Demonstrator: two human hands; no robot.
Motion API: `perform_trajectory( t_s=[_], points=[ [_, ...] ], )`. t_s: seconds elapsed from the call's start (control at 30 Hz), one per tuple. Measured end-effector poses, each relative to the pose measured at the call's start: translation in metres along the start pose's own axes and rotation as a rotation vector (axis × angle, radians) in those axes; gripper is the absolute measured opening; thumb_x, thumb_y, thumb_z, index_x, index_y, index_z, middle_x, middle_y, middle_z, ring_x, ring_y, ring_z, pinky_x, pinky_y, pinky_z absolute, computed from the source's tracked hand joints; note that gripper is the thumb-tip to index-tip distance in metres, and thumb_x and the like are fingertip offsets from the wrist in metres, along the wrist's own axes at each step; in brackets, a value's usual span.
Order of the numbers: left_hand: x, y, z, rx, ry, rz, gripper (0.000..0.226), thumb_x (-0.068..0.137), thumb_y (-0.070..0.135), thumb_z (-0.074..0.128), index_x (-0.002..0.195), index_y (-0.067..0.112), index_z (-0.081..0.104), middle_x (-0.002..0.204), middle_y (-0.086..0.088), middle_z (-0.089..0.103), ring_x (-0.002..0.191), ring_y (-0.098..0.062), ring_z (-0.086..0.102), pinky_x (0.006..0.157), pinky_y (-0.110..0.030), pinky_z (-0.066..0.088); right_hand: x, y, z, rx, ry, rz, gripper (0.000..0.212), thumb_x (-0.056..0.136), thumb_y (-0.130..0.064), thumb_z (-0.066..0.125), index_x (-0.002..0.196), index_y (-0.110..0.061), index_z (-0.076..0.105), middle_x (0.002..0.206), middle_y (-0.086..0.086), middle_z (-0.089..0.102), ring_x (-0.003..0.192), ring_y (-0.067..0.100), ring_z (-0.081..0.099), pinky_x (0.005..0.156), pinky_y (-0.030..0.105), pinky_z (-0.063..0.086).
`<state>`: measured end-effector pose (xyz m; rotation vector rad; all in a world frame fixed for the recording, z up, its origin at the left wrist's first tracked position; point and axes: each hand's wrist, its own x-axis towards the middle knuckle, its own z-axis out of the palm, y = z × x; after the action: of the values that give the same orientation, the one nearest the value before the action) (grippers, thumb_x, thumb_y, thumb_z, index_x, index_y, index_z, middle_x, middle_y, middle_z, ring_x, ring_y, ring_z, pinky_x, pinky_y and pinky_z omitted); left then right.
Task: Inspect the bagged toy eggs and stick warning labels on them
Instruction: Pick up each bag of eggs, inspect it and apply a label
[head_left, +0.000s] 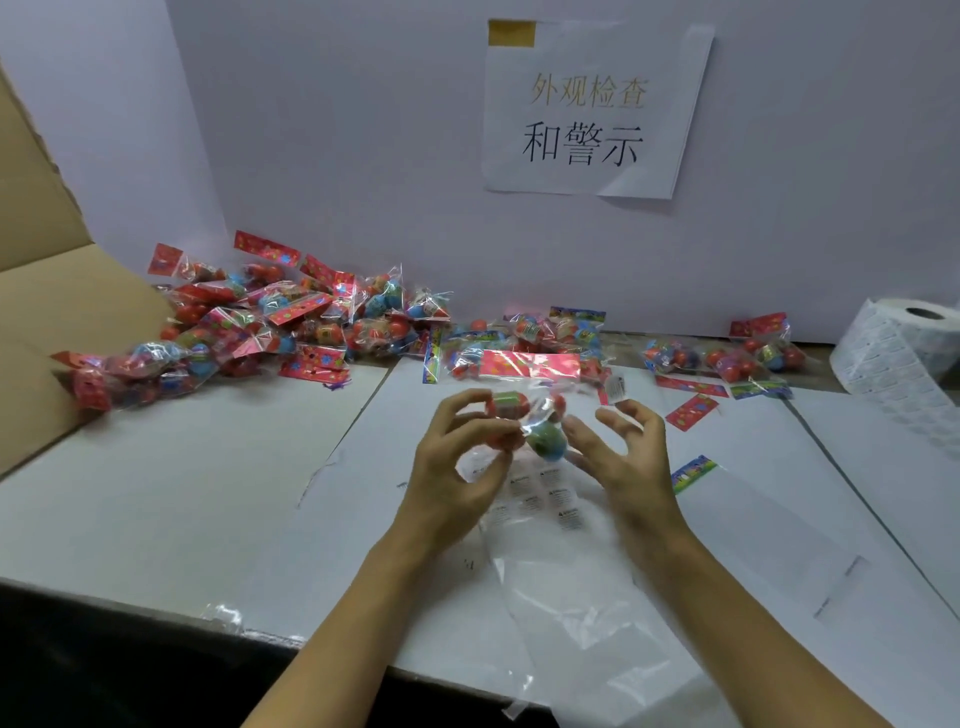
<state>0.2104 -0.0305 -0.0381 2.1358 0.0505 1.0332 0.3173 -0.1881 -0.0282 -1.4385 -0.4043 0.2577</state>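
Both hands are raised just above the white surface (156, 499), turning one bag of toy eggs (524, 423) between them, probably so each egg can be checked through the clear film. The left hand (457, 467) pinches the bag with curled fingers around a red-and-green egg, while the right hand (618, 452) has its fingers spread and lightly bent, touching the blue-green egg from the other side; a small warning label (617, 388) appears to cling to one raised fingertip, seemingly kept ready for sticking. Under the hands lies a clear sheet of labels (545, 499), within easy reach. Uninspected bags (270, 322) are heaped at the back left near a cardboard box (47, 322), another group (727, 358) lies back right beside a label roll (904, 353).
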Motion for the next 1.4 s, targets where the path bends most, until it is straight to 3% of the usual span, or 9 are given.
perform_trajectory(
  t_s=[0.13, 0.23, 0.37, 0.5, 0.83, 1.03, 1.2, 1.27, 1.4],
  points=[
    [-0.004, 0.007, 0.002, -0.233, -0.159, -0.13, 0.058, 0.077, 0.018, 0.087, 0.128, 0.025, 0.061, 0.138, -0.001, 0.046, 0.115, -0.018, 0.065, 0.094, -0.033, 0.06, 0.002, 0.001, -0.001, 0.166, 0.047, 0.0, 0.071, 0.062, -0.04, 0.088, 0.117, -0.043, 0.044, 0.128, -0.009, 0.057, 0.098, 0.013, 0.073, 0.08, 0.03, 0.061],
    [-0.001, 0.012, 0.003, -0.392, -0.076, -0.404, 0.077, 0.074, 0.041, 0.08, 0.133, 0.052, 0.032, 0.134, 0.009, 0.045, 0.099, -0.007, 0.07, 0.079, -0.021, 0.06, 0.001, 0.0, -0.002, 0.221, -0.001, 0.01, 0.073, 0.063, -0.03, 0.093, 0.115, -0.049, 0.045, 0.126, -0.009, 0.058, 0.095, 0.009, 0.073, 0.071, 0.025, 0.06],
    [0.003, 0.004, 0.005, -0.709, -0.107, -0.715, 0.046, 0.085, 0.041, 0.079, 0.12, 0.014, 0.066, 0.112, -0.009, 0.071, 0.096, -0.022, 0.075, 0.081, -0.033, 0.061, -0.004, 0.0, 0.002, 0.162, -0.14, -0.028, 0.082, 0.056, -0.032, 0.087, 0.121, -0.051, 0.041, 0.128, -0.012, 0.058, 0.102, 0.018, 0.073, 0.08, 0.03, 0.06],
    [-0.002, -0.003, 0.006, -0.619, -0.102, -0.638, 0.014, 0.096, 0.012, 0.068, 0.096, 0.004, 0.079, 0.095, -0.016, 0.077, 0.09, -0.026, 0.074, 0.081, -0.034, 0.061, -0.006, 0.001, 0.007, 0.105, -0.158, -0.078, 0.078, 0.076, -0.014, 0.087, 0.124, -0.047, 0.035, 0.133, -0.008, 0.054, 0.102, 0.018, 0.074, 0.081, 0.025, 0.059],
    [-0.002, 0.009, 0.004, -0.554, -0.154, -0.512, 0.013, 0.095, 0.032, 0.072, 0.102, 0.023, 0.079, 0.102, -0.001, 0.078, 0.098, -0.017, 0.075, 0.081, -0.027, 0.06, -0.004, 0.004, 0.009, 0.162, 0.006, -0.168, 0.066, 0.082, -0.002, 0.08, 0.115, -0.041, 0.038, 0.134, -0.012, 0.059, 0.089, 0.021, 0.077, 0.07, 0.013, 0.055],
    [-0.005, 0.008, 0.008, -0.535, -0.4, -0.501, 0.091, 0.079, 0.024, 0.088, 0.138, 0.064, 0.032, 0.127, -0.004, 0.067, 0.112, -0.016, 0.071, 0.088, -0.027, 0.059, -0.003, 0.004, 0.006, 0.193, 0.129, -0.191, 0.063, 0.081, -0.004, 0.081, 0.108, -0.039, 0.036, 0.141, -0.007, 0.056, 0.091, 0.007, 0.075, 0.068, 0.015, 0.056],
    [-0.005, 0.007, 0.008, -0.51, -0.33, -0.436, 0.105, 0.085, 0.033, 0.082, 0.143, 0.078, 0.007, 0.139, -0.007, 0.063, 0.116, -0.015, 0.07, 0.091, -0.027, 0.058, -0.001, 0.003, 0.008, 0.162, 0.204, -0.198, 0.06, 0.081, -0.012, 0.083, 0.113, -0.035, 0.038, 0.145, -0.002, 0.049, 0.092, -0.007, 0.07, 0.064, 0.004, 0.05],
    [-0.004, 0.006, 0.008, -0.482, -0.293, -0.403, 0.097, 0.084, 0.039, 0.079, 0.144, 0.076, 0.012, 0.141, 0.003, 0.058, 0.119, -0.007, 0.067, 0.088, -0.021, 0.057, 0.0, 0.002, 0.006, 0.188, 0.234, -0.208, 0.054, 0.081, -0.025, 0.083, 0.115, -0.034, 0.042, 0.139, -0.008, 0.053, 0.095, -0.012, 0.067, 0.072, 0.007, 0.053],
    [-0.003, 0.003, 0.004, -0.552, -0.214, -0.371, 0.064, 0.094, 0.023, 0.072, 0.14, 0.062, 0.049, 0.141, 0.003, 0.056, 0.121, -0.018, 0.066, 0.095, -0.035, 0.059, 0.002, -0.001, -0.002, 0.066, 0.263, -0.209, 0.024, 0.082, -0.043, 0.07, 0.103, -0.035, 0.06, 0.122, -0.013, 0.064, 0.119, 0.018, 0.062, 0.1, 0.035, 0.052]
  ],
)
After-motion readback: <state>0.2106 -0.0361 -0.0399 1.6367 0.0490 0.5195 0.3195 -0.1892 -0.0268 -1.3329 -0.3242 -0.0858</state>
